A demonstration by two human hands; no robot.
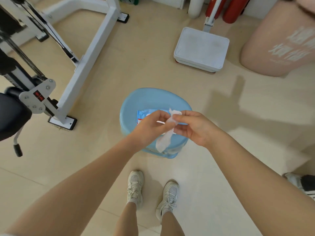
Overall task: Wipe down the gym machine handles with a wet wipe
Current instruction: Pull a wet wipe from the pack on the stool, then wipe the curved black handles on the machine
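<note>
Far out to the left of the hands stands the gym machine (81, 53), white frame legs splayed across the pale floor (105, 150), black cables running down to a grey bracket with red arrows. Low at that edge hangs one of its handles (17, 149), a short black grip on a metal stem, well apart from both hands and untouched.

Coming in toward the middle, the left hand (147, 129) is raised above a blue plastic stool (153, 99), fingers curled, thumb and fingertips pinching the wet wipe (164, 141). The wipe is white, crumpled into a twisted strip, its lower end dangling below the hands in front of the stool's near edge.

Just beside it is the right hand (194, 127), fingers bent inward, thumb and forefinger nipping the upper part of the same wipe, whose top corner pokes up between the two hands. Both hands have hold of it, close together, almost touching.

Behind the hands, lying on the stool seat, there's a blue and white wipes packet (148, 114), partly hidden by the fingers.

Below the hands, two white sneakers (135, 188) stand on the floor. Beyond and right of the right hand sits a white platform scale (202, 48), and further right a large pink bag (279, 45).
</note>
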